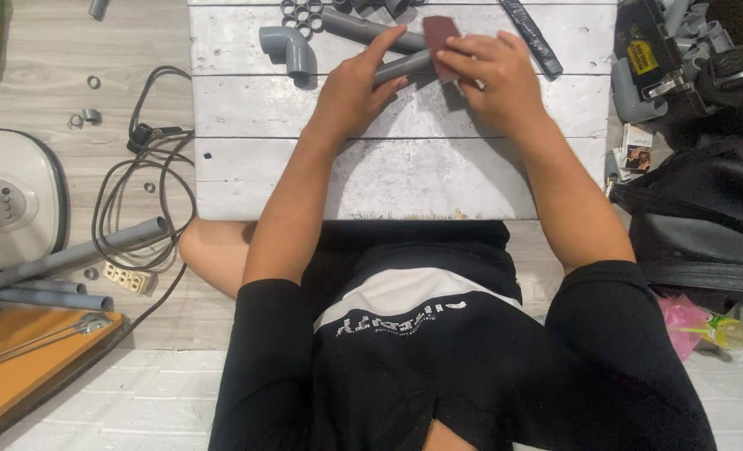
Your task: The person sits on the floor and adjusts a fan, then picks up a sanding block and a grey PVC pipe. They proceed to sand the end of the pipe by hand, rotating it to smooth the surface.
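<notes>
Both hands (426,83) near board's (388,179) far edge

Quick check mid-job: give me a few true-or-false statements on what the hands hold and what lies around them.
1. The left hand holds a short grey pipe. True.
2. The right hand presses a dark red sheet to the pipe. True.
3. A grey elbow lies right of the right hand. False: it lies left of the left hand.
4. Long pipes lie on the white board. False: they lie on the floor, left.
5. A black cable lies on the floor. True.
</notes>
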